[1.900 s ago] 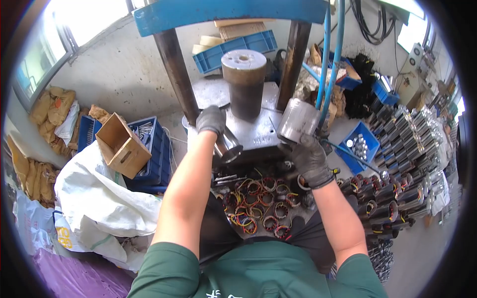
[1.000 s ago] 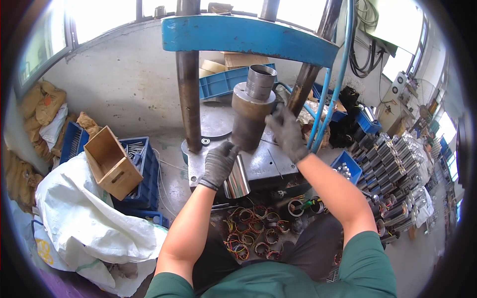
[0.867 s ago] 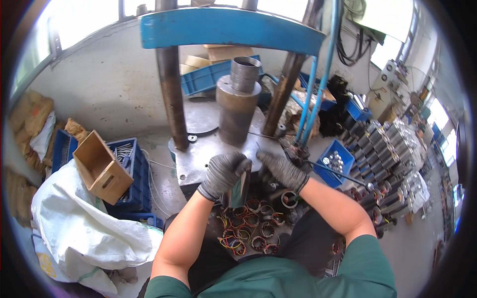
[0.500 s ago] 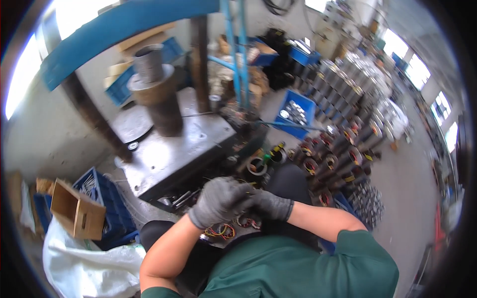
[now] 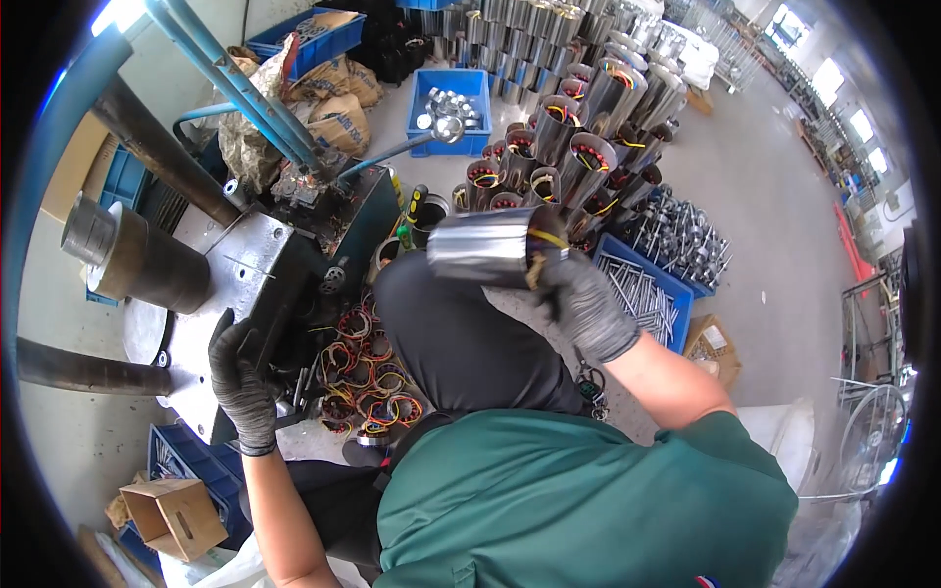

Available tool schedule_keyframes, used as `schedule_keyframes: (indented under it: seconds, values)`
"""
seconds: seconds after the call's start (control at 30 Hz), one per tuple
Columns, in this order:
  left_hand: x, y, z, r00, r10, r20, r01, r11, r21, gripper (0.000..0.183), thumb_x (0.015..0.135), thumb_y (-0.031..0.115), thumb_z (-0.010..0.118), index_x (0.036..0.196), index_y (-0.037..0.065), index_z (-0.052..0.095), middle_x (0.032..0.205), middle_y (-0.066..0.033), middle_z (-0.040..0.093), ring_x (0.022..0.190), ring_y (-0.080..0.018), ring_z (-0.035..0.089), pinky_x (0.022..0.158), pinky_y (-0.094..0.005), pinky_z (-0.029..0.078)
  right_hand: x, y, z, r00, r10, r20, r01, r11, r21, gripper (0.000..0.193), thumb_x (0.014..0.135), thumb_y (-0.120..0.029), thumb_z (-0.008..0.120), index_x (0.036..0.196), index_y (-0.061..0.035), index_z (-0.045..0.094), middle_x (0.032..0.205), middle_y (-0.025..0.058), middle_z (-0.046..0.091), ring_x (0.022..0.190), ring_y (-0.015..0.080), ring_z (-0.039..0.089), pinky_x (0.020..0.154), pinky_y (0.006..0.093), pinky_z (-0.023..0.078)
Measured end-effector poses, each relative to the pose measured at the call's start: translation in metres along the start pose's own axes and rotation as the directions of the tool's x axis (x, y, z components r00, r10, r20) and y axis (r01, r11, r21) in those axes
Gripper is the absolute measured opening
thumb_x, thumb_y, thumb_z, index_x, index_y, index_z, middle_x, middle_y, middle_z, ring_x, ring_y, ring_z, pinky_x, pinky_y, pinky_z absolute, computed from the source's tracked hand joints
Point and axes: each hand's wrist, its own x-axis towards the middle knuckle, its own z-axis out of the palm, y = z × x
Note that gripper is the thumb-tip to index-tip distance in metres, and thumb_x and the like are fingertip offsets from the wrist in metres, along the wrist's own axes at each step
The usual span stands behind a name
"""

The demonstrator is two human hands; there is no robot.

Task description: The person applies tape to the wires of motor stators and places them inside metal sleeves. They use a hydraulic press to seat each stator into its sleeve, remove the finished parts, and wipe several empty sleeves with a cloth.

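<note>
A shiny steel motor housing (image 5: 480,247), an open-ended tube with a yellow wire showing at its right end, lies sideways in the air above my raised knee. My right hand (image 5: 588,309), in a grey glove, is closed on that wired end. My left hand (image 5: 241,387), gloved too, is open with fingers stretched out and holds nothing. It is at the near edge of the press's steel plate (image 5: 221,294); whether it touches the plate I cannot tell. On that plate a thick metal cylinder (image 5: 162,265) stands between the press columns.
Stators with red and yellow wires (image 5: 368,377) lie below the press. Several wired housings (image 5: 588,162) stand stacked ahead. Blue bins hold round metal parts (image 5: 449,110) and rods (image 5: 637,299). A lever with a ball knob (image 5: 448,129) sticks out from the press.
My hands were together in front of me and are now apart. The right has moved right and holds a motor housing; the left has gone to the press plate. The view has swung right.
</note>
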Motion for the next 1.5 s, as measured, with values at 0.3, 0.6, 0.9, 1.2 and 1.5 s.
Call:
schedule_keyframes:
  seconds: [0.3,0.6,0.9,1.2,1.5]
  values:
    - [-0.021,-0.005,0.004,0.967,-0.146,0.21,0.143,0.989,0.027,0.024,0.096,0.003,0.071,0.12,0.004,0.066,0.127,-0.0113,0.064,0.113,-0.0223,0.063,0.096,-0.0358,0.052,0.074,0.071,-0.131,0.823,0.27,-0.499,-0.194,0.96,0.2,0.007,0.091,-0.017,0.061,0.094,-0.0107,0.06,0.069,0.005,0.062,0.051,0.0183,0.054,0.046,0.0335,0.043]
    - [-0.045,-0.022,0.024,0.791,-0.377,0.482,0.182,0.897,0.403,0.016,0.092,0.013,0.073,0.101,0.0,0.071,0.098,-0.0172,0.065,0.088,-0.0344,0.066,0.081,-0.0414,0.054,0.173,0.174,-0.152,0.548,0.377,-0.746,-0.234,0.926,0.296,0.009,0.099,-0.027,0.058,0.097,-0.0184,0.061,0.073,0.0019,0.064,0.057,0.0199,0.06,0.052,0.0381,0.047]
    - [-0.038,-0.018,0.02,0.634,-0.496,0.594,0.103,0.814,0.571,0.025,0.094,0.026,0.074,0.107,0.005,0.073,0.102,-0.0173,0.067,0.096,-0.0379,0.067,0.086,-0.0458,0.055,0.186,0.181,-0.172,0.678,0.338,-0.653,-0.109,0.924,0.366,0.016,0.1,-0.032,0.062,0.094,-0.0165,0.062,0.076,0.0042,0.065,0.063,0.02,0.062,0.056,0.0379,0.052]
    - [-0.016,-0.011,-0.008,0.834,-0.318,0.451,0.083,0.88,0.468,0.022,0.093,0.021,0.074,0.112,0.008,0.071,0.105,-0.0161,0.067,0.096,-0.0368,0.068,0.084,-0.0446,0.056,0.097,0.043,-0.025,0.993,-0.107,-0.059,0.102,0.991,-0.088,0.027,0.098,-0.029,0.072,0.114,-0.0081,0.068,0.095,0.0072,0.071,0.078,0.018,0.066,0.068,0.0332,0.055]
    - [0.004,-0.015,-0.03,0.947,-0.217,0.235,0.112,0.913,0.393,0.024,0.092,0.018,0.074,0.114,0.006,0.072,0.107,-0.0155,0.07,0.099,-0.0359,0.069,0.089,-0.0428,0.057,0.176,0.12,0.194,0.59,0.143,0.795,0.692,0.416,-0.589,0.029,0.099,-0.02,0.068,0.123,-0.0028,0.067,0.104,0.0102,0.072,0.097,0.0195,0.068,0.088,0.0337,0.055]
